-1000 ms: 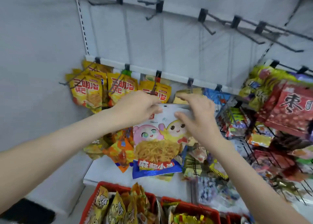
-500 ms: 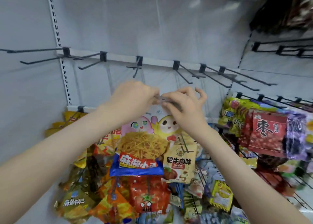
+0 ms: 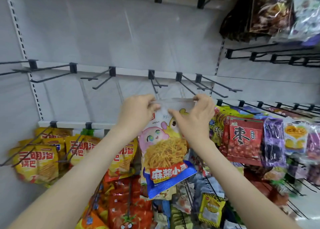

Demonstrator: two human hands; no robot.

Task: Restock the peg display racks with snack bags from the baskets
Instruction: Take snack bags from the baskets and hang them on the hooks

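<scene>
the wall rack (image 3: 121, 38) has a row of bare pegs across its middle. the bag (image 3: 164, 152) hangs in both hands just under one peg (image 3: 154, 81). the left hand (image 3: 138, 111) pinches the left end of the top seam. the right hand (image 3: 199, 119) pinches the right end, thumb laid across the front. both hands grip the bag and stretch the seam flat.

the biggest risk, i think, is the seam missing the peg tip. the hang hole can't be made out in the pale top strip, so the tip could catch plain film and crumple or tear it. next, the peg seems to carry a second bar with a crosspiece, and the bag could be threaded onto the wrong one. letting go early would drop the bag into the crowded lower rows, where it could knock the yellow bags (image 3: 36, 161) or lodge between pegs. a lesser risk is that pulling the seam too tight rips the hole.

the largest writing is a big black 枣 on the red bag (image 3: 244, 138) at right. the yellow bags read 三明治 over 锅巴 in red. the held bag's red banner reads 麻酱小, with its last character cut off at the fold. above the banner are two cartoon faces and a heap of thin noodles. the small print near the top is too fine to read.
</scene>
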